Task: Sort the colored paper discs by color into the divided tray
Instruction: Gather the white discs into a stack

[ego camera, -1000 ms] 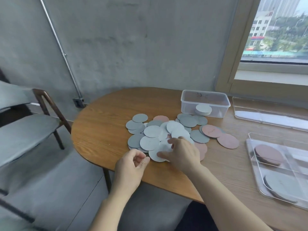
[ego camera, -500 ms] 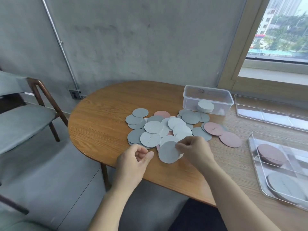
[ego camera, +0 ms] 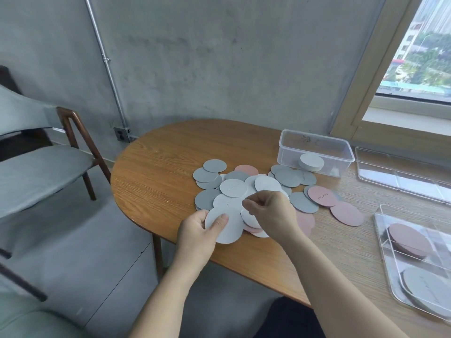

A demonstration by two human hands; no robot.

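Here, the divided tray [ego camera: 386, 262] runs off frame right. The left hand [ego camera: 195, 236] clamps a round whitish disc [ego camera: 231, 229] under its thumb at the table's [ego camera: 170, 167] near edge — the right hand [ego camera: 271, 213] curls over the pile [ego camera: 288, 178] behind, its grip impossible to tell.

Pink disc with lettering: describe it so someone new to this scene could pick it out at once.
On the wooden table, go to the right side of the disc pile, in front of the clear tub. The pink disc lies overlapping grey discs. Unlike the plain pink disc beside it, it carries small lettering.
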